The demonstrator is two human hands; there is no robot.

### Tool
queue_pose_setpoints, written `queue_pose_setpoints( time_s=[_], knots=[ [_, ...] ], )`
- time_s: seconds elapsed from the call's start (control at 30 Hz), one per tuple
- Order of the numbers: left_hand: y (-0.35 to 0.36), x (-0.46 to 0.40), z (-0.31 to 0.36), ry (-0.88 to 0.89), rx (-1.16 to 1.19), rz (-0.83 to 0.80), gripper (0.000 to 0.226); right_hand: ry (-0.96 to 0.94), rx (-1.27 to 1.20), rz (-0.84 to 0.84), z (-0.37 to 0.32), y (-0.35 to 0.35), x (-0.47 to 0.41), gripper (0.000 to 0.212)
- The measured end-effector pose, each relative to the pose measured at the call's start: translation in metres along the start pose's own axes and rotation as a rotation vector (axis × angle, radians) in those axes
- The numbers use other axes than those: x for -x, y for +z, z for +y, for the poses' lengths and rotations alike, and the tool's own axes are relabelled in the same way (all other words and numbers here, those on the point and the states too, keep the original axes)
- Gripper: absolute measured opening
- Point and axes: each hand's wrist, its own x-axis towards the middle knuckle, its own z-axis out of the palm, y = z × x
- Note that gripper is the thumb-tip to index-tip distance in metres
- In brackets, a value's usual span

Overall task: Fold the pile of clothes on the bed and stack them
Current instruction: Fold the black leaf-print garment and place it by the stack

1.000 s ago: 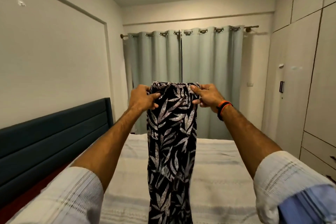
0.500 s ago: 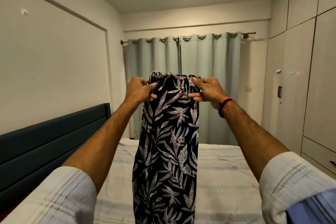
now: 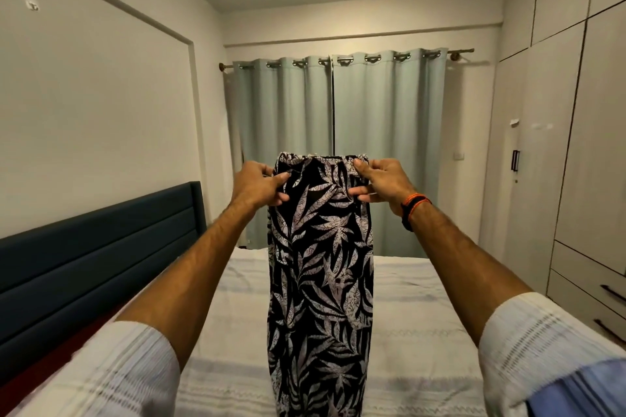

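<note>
A pair of black trousers with a pale leaf print [image 3: 321, 267] hangs straight down in front of me over the bed [image 3: 413, 325]. My left hand [image 3: 259, 184] pinches the waistband at its left corner. My right hand [image 3: 381, 179], with an orange and black band on the wrist, pinches the right corner. Both arms are stretched forward at chest height. The trouser legs run out of view at the bottom edge. No pile of clothes shows in this view.
A dark blue padded headboard [image 3: 98, 247] runs along the left of the bed. Pale green curtains [image 3: 338, 152] hang behind the far end of the bed. Tall wardrobe doors and drawers [image 3: 576, 179] fill the right wall.
The trousers swung toward me half a second ago and now hang straight again. My view has tilted up further, showing more ceiling. Both hands keep their hold on the waistband.
</note>
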Motion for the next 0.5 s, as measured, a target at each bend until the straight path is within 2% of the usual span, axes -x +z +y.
queue_pose_setpoints(
  time_s=[0.17, 0.27, 0.4, 0.5],
  knots=[
    [0.000, -0.008, 0.006, 0.035, 0.055, 0.023, 0.014, -0.048, -0.011, 0.026, -0.013, -0.004, -0.004, 0.035],
    [0.003, -0.010, -0.001, 0.031, -0.015, 0.036, 0.019, -0.038, -0.032, 0.016, -0.008, -0.004, -0.003, 0.031],
    [0.013, -0.004, -0.033, -0.083, -0.025, -0.146, 0.024, 0.064, -0.008, -0.033, 0.032, -0.008, 0.000, 0.022],
    [0.022, -0.011, -0.049, -0.136, 0.034, -0.221, 0.020, 0.099, 0.006, -0.036, 0.053, -0.010, -0.010, 0.024]
  ],
)
